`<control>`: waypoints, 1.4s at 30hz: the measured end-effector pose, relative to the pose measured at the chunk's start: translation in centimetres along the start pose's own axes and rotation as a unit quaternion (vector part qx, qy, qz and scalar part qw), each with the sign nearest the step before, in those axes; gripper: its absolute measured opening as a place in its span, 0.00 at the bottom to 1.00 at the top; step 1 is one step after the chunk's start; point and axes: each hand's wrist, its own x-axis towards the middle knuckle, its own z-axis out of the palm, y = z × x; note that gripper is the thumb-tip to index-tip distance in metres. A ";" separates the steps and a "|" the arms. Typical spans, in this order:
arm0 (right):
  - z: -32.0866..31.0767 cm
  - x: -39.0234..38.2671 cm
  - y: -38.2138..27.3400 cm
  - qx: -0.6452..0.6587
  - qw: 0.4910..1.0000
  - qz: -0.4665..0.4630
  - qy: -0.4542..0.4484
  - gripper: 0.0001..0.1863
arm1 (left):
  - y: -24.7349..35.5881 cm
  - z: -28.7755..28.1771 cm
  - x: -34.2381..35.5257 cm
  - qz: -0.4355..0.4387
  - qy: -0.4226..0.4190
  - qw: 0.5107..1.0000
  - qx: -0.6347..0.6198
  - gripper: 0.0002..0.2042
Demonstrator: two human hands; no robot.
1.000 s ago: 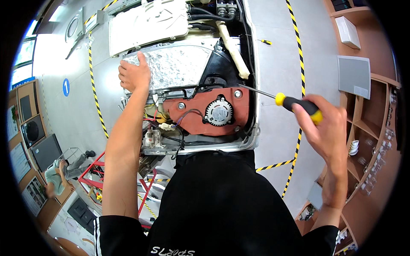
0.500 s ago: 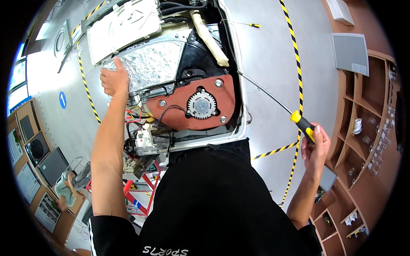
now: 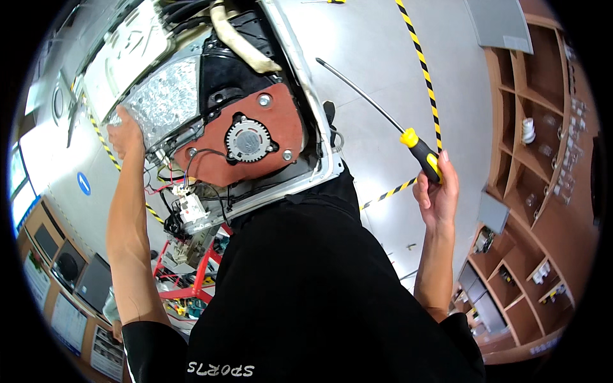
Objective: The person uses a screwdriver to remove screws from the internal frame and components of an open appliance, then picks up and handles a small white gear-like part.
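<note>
In front of me stands an opened appliance, apparently a washing machine [image 3: 295,185], its inner parts exposed. A silver foil-covered panel [image 3: 167,96] lies beside a reddish-brown plate [image 3: 214,137] that carries a round toothed metal motor [image 3: 248,142]. My left hand [image 3: 126,134] is at the machine's left side, thumb up beside the foil panel and fingers curled round the edge. My right hand [image 3: 437,188] holds a screwdriver [image 3: 420,153] by its black and yellow handle. Its long shaft points up and left, with the tip in the air, apart from the machine's right rim.
Loose wires and a white connector block [image 3: 190,207] hang at the machine's near left corner. A red metal frame [image 3: 203,274] stands below. Another yellow-handled tool [image 3: 336,2] lies on the floor beyond. Wooden shelving [image 3: 543,70] lines the right, past yellow-black floor tape [image 3: 423,64].
The view has turned, so the machine appears tilted and further left. The screwdriver's tip has come away from the machine's right rim. My left hand stays at the machine's left edge.
</note>
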 end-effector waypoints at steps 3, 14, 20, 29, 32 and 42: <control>-0.2 -0.2 0.6 0.022 1.000 0.004 -0.006 0.21 | -0.1 -0.3 0.1 0.006 -0.002 1.000 0.000 0.45; 0.1 -1.8 3.1 0.064 0.998 0.003 -0.003 0.18 | -0.1 -0.3 0.0 0.003 -0.011 1.000 0.002 0.45; -0.1 -3.1 5.5 0.088 0.996 0.012 -0.005 0.18 | 0.3 -0.7 -0.6 0.001 -0.010 1.000 -0.002 0.46; 0.1 -5.3 7.9 0.095 0.995 0.016 0.019 0.17 | 0.5 -0.5 -0.8 -0.011 -0.014 1.000 -0.009 0.46; 0.7 -6.1 8.1 0.087 0.996 0.013 0.022 0.17 | 0.1 -0.1 -0.5 -0.005 -0.004 1.000 -0.015 0.46; 2.1 -7.9 9.8 0.054 0.998 0.002 0.032 0.18 | -0.4 0.0 -0.6 0.006 0.018 1.000 -0.014 0.47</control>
